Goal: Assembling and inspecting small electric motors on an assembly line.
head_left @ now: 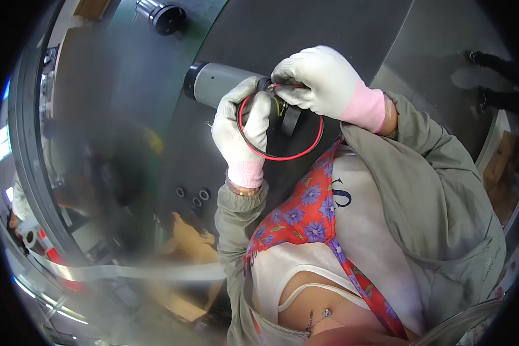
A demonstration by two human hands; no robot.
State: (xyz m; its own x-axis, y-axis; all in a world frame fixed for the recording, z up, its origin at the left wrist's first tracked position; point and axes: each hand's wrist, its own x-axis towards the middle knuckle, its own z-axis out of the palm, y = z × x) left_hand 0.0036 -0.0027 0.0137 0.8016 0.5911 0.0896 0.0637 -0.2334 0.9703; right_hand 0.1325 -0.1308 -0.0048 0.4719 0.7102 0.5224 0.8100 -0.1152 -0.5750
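a: identify the parts, starting at the left.

b: 1 black-and-silver cylindrical unit lies at the upper left. below it, small dark rings lie grouped on the black worktop.

a: next position?

b: 1 gray cylindrical housing with a black end cap, lying on its side just beside the left gloved hand.

a: state of the left fingers?

b: thumb and forefinger together, clamped on a black ring.

a: location of the wires?

b: the red and black wires form 1 loop between the hands, hanging above the worktop.

a: state of the right gloved hand?

b: fingertips together, clamped on the wires near the black ring.

a: far right?

b: 1 person's dark-clad legs, well apart from the work.
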